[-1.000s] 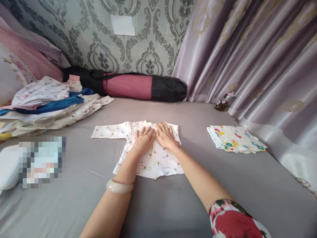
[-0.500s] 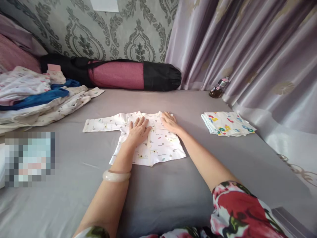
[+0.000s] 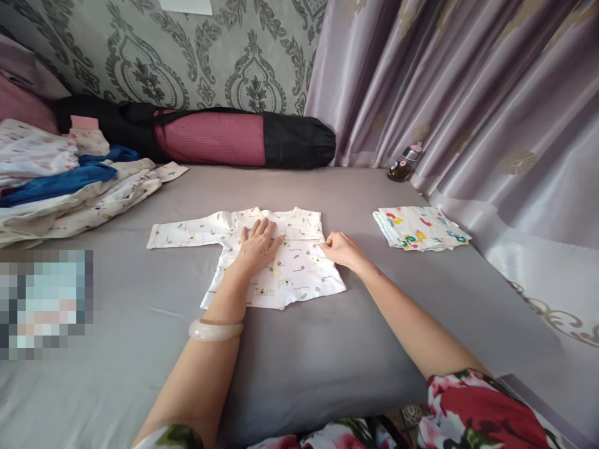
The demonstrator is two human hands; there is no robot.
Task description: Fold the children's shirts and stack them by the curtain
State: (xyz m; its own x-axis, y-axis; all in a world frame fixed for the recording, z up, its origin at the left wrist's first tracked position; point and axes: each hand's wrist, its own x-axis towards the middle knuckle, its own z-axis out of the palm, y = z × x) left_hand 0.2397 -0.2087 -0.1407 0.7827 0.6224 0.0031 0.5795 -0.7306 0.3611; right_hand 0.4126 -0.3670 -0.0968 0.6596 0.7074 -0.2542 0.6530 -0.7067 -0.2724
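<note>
A small white baby shirt [image 3: 304, 271] with a fine coloured print lies flat on the grey bed sheet [image 3: 299, 355]. Its left-hand sleeve stretches out sideways, while the other sleeve is folded inward across the chest. My left hand [image 3: 257, 246] rests flat on the shirt's middle, fingers spread. At the right edge, below the folded sleeve, my right hand [image 3: 341, 247] pinches the shirt's fabric between thumb and fingers.
A folded white cloth with a colourful print [image 3: 421, 229] lies to the right. Behind it stands a dark bottle [image 3: 403, 165] by the curtain [image 3: 374, 81]. A long black and pink rolled bag [image 3: 210, 138] lines the wall. Piled clothes [image 3: 60, 181] occupy the far left.
My right hand has moved from lying flat on the shirt's upper right to its right edge, and its fingers have closed on the fabric. My left hand stays on the shirt.
</note>
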